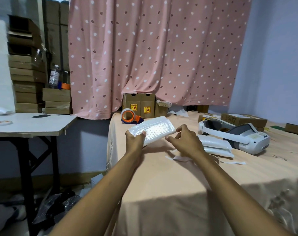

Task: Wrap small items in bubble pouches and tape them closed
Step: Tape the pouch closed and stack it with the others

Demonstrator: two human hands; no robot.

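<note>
A white bubble pouch [155, 129] is held flat just above the peach-covered table [170, 181]. My left hand [135, 139] grips its near left end, thumb on top. My right hand [183, 139] hovers at the pouch's right end with fingers spread, its fingertips close to the edge; I cannot tell whether they touch. An orange tape dispenser [128, 116] with a roll of tape stands behind the pouch. A stack of white bubble pouches [216, 146] lies to the right of my right hand. What is inside the held pouch is hidden.
A white headset [237, 136] rests right of the stack. Cardboard boxes [242, 119] sit at the back right and under the pink curtain [139, 106]. White paper strips [179, 158] lie on the cloth. A white side table [30, 123] stands left.
</note>
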